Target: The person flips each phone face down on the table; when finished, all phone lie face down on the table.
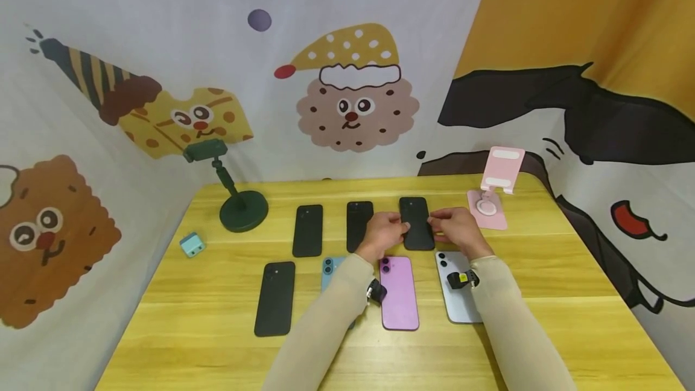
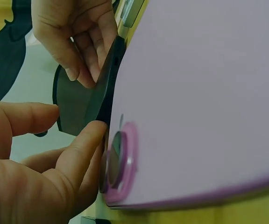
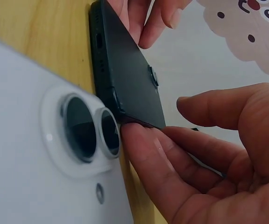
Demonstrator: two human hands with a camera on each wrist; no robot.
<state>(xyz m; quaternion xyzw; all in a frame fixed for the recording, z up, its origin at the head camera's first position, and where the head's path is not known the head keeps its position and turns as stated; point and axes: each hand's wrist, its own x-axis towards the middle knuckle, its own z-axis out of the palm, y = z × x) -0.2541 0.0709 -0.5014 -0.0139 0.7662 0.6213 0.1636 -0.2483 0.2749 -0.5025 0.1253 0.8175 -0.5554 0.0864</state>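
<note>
A black phone [image 1: 416,223] lies back up in the far row on the table, with a hand at each long side. My left hand [image 1: 384,232] has its fingertips right at the phone's left edge; in the left wrist view its thumb stands apart from the fingers. On the other side my right hand [image 1: 458,228] touches the right edge with its fingertips, thumb raised clear in the right wrist view. Beneath the left wrist is a pink phone [image 1: 400,300], and a white phone [image 1: 458,300] lies under the right wrist.
Two more black phones, one [image 1: 307,231] left and one [image 1: 357,222] beside my left hand, share the far row. Nearer lie a black phone [image 1: 275,298] and a blue phone [image 1: 328,267] partly under my left sleeve. A green stand [image 1: 244,211], a blue charger block [image 1: 192,245] and a pink stand [image 1: 504,168] flank them.
</note>
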